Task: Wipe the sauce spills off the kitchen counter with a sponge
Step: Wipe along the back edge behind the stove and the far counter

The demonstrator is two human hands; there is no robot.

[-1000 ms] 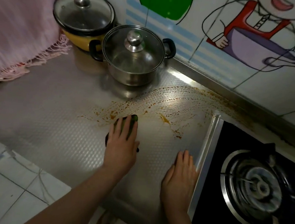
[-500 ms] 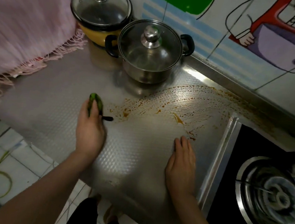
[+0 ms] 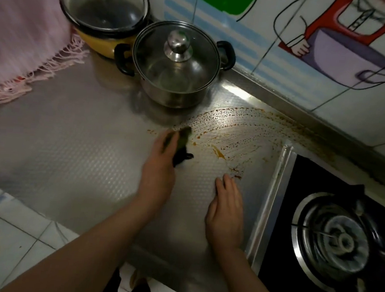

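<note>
You are partway through: the near-left stretch of the tabletop [image 3: 71, 150] looks clean as far as the dim light shows, while the sauce spills [image 3: 234, 130] lie thinned into a speckled orange arc from in front of the steel pot [image 3: 177, 66] round to the far wall edge. A thicker streak sits in the middle of the arc, and small blobs lie just beyond your right fingertips, beside the gas stove [image 3: 331, 237] rim, so I judge the larger part of the wiping is left, mostly to the right and far side. Your left hand [image 3: 160, 166] has its grip closed on the green sponge [image 3: 182, 140], fingers curled over the top, pressing it down at the left end of the smear, just near the pot. The sponge is blurred, but its long axis seems to run near-to-far, its far end pointing toward the pot. Your right hand [image 3: 225, 208] lies flat and open on the tabletop, holding nothing.
</note>
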